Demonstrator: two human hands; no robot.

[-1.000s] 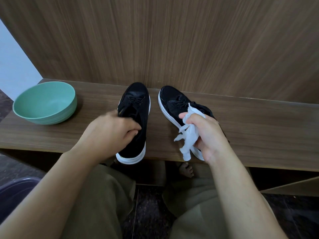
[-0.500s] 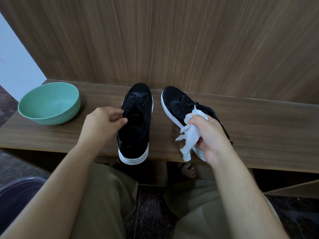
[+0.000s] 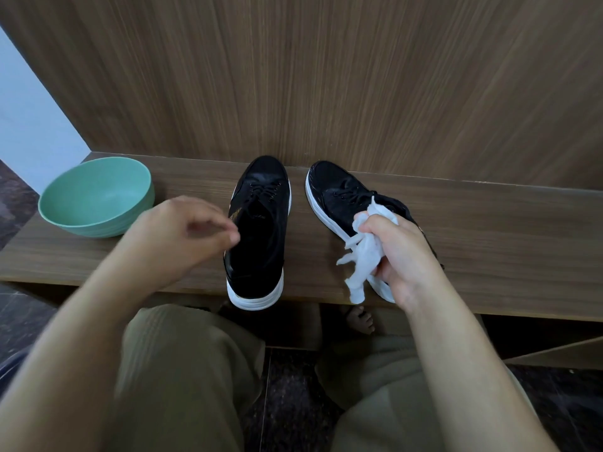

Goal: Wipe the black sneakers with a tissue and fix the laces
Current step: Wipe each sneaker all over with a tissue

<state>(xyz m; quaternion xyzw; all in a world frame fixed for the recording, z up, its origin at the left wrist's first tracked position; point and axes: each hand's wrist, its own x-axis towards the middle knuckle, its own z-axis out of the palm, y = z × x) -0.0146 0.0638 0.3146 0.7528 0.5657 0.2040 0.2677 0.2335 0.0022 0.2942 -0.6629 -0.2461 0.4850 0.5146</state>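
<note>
wooden bench (image 3: 489, 223), right hand (image 3: 404, 256) grip tight around tissue (image 3: 365, 256), left hand (image 3: 176, 236) grip blurred, loosely curled, empty

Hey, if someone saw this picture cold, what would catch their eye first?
Probably the two black sneakers side by side on the wooden bench, toes toward the wall. Next, the crumpled white tissue gripped in the right hand over the right-side shoe, and the mint-green bowl at the bench's left end.

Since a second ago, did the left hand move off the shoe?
Yes. The left hand let go of the left black sneaker and drew back toward the green bowl.
</note>
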